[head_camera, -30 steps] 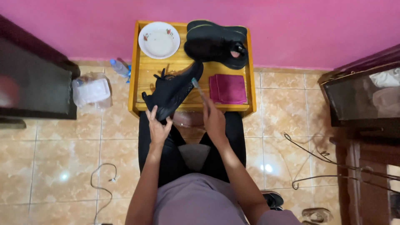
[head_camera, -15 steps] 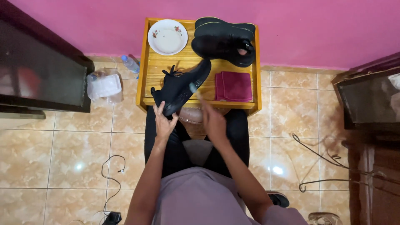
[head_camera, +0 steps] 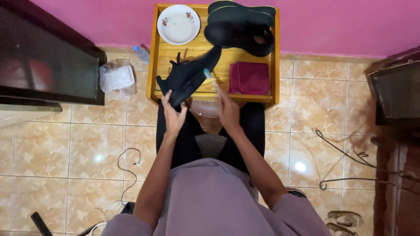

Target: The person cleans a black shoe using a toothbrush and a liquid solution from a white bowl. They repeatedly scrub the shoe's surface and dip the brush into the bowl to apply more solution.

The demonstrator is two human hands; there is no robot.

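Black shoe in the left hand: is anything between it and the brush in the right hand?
Nothing visible. The left hand holds the black shoe at its heel; the right hand holds the brush, its head already at the shoe's side.

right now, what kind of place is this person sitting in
Probably a room in a home, not a workshop: glossy beige floor tiles, a pink wall, a small wooden table holding a bowl, and dark cabinets alongside.

Crumpled clear plastic bag [head_camera: 117, 78] on the floor tiles, beside the left edge of the wooden table [head_camera: 158, 52].
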